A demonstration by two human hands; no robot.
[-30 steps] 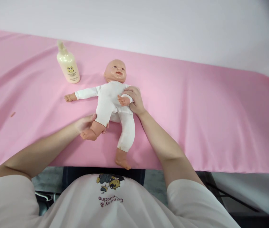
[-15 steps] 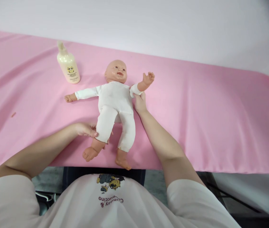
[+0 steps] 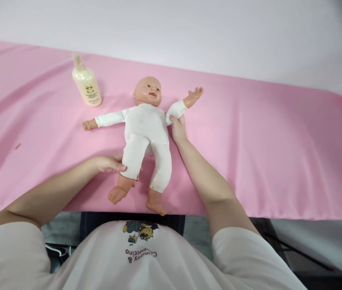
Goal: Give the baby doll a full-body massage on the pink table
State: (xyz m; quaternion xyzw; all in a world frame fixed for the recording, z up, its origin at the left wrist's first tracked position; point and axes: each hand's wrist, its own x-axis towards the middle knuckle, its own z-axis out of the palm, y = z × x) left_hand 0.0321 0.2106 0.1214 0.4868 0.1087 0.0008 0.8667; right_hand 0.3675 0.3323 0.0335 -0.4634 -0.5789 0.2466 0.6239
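A baby doll (image 3: 147,125) with a white cloth body lies face up on the pink cloth, its head away from me and its feet near the front edge. My left hand (image 3: 110,164) is closed round the doll's lower leg on the left, thumb on top and fingers partly hidden beneath. My right hand (image 3: 178,127) grips the doll's upper arm on the right, close to the shoulder; its fingers are mostly hidden. That doll arm is raised, its palm open. The other doll arm lies stretched out to the left.
A cream pump bottle (image 3: 89,88) stands on the pink cloth (image 3: 267,153), left of the doll's head. A small brownish mark or piece (image 3: 17,146) shows at the far left. A white surface rises behind the cloth.
The doll's arm in my right hand has swung outward to the right and straightened somewhat. The doll's foot by my left hand has shifted slightly right and up.
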